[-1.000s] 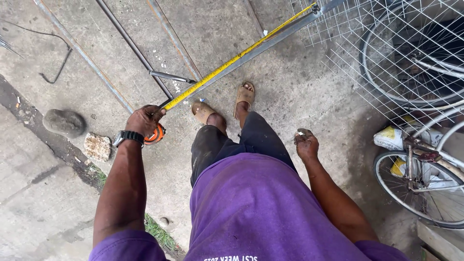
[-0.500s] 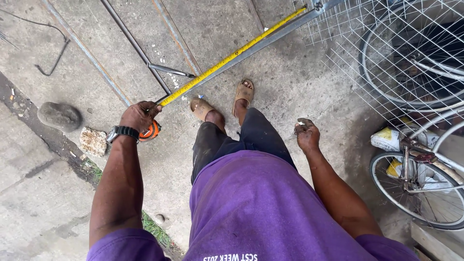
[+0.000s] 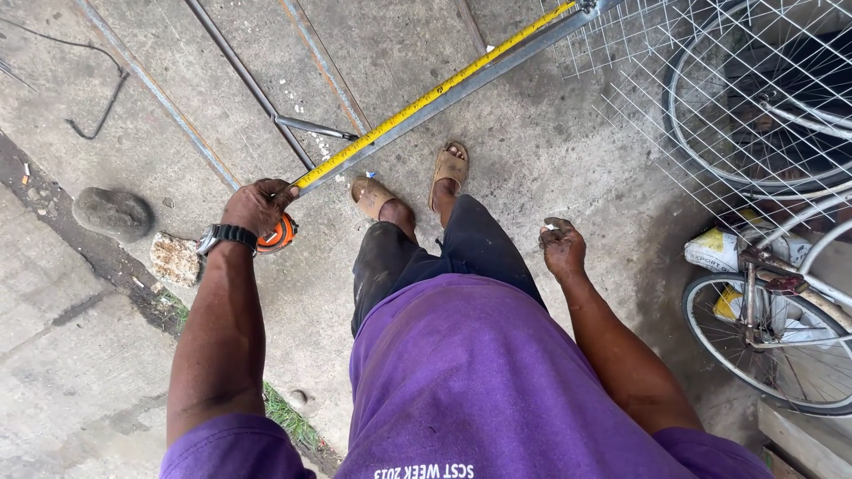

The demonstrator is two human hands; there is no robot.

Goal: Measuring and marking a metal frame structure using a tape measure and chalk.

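My left hand (image 3: 257, 206), with a black wristwatch on the wrist, grips an orange tape measure case (image 3: 279, 234). Its yellow blade (image 3: 435, 93) runs up and to the right, lying along a grey metal bar (image 3: 497, 69) that ends at a wire mesh panel (image 3: 710, 98). My right hand (image 3: 563, 248) hangs loosely at my side with the fingers curled around a small white piece (image 3: 551, 228), perhaps chalk. I stand in tan sandals (image 3: 448, 166) on the concrete floor.
Several thin steel rods (image 3: 248, 84) lie across the concrete at the top left. A dark stone (image 3: 113, 213) and a pale broken block (image 3: 175, 259) sit by a crack. A bent wire (image 3: 105, 102) lies at far left. A bicycle (image 3: 781, 302) stands at right behind the mesh.
The view has shifted slightly. My left hand holds the tape case in much the same place, and my right hand stays low at my side.
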